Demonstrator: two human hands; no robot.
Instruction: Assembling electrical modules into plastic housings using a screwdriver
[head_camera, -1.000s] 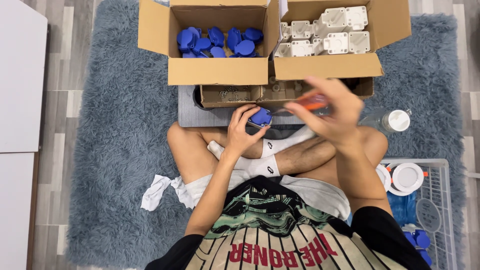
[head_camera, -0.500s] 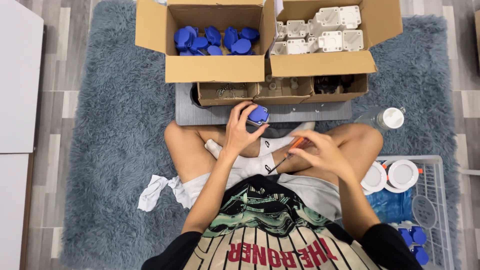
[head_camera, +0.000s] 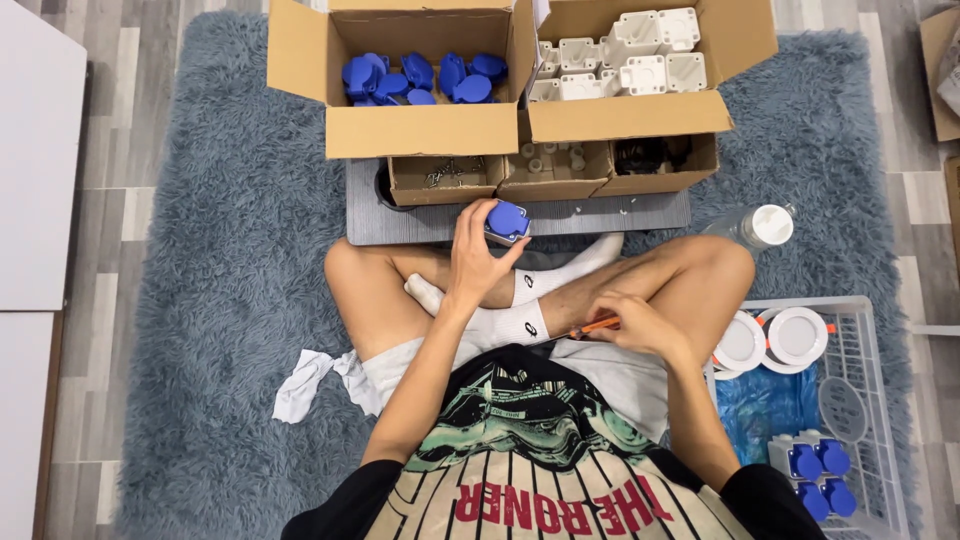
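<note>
Overhead, left hand (head_camera: 478, 252) clutching blue-lidded socket (head_camera: 506, 221).

Left hand (head_camera: 472, 258) grips a blue-lidded socket (head_camera: 506, 222) above the crossed legs, near the grey board (head_camera: 640, 212). Right hand (head_camera: 628, 322) rests on the lap, closed around an orange-handled screwdriver (head_camera: 592, 326). Cardboard boxes (head_camera: 430, 130) sit beyond the board.

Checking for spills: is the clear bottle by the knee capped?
Capped: the bottle lies on the rug with its white cap on.
</note>
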